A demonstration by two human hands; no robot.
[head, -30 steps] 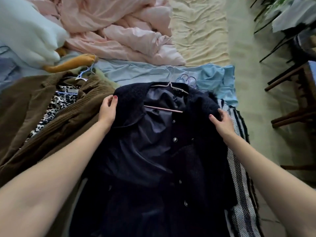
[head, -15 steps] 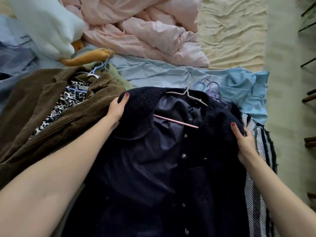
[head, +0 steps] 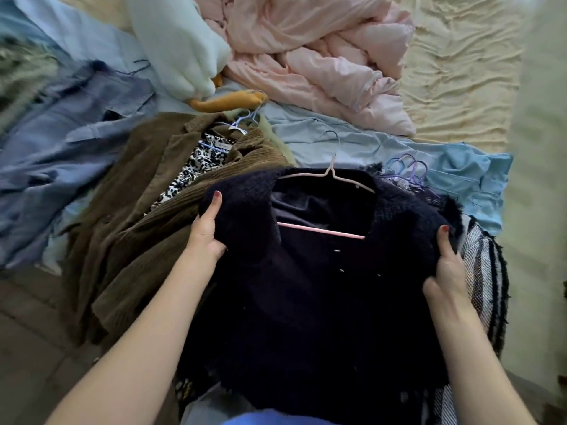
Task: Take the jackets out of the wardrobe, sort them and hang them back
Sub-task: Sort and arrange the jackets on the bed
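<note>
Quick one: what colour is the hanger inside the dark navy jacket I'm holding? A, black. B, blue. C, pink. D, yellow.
C: a pink hanger sits in the open neck of the dark navy jacket, its bar crossing the lining.

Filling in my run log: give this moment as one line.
left hand: grips navy jacket shoulder | right hand: grips other shoulder | jacket on pink hanger | beside brown jacket

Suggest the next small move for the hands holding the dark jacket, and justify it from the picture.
Probably lift it by the shoulders: the left hand and right hand each grip a shoulder of the dark jacket, which is on its pink hanger and overlaps the brown jacket.
</note>
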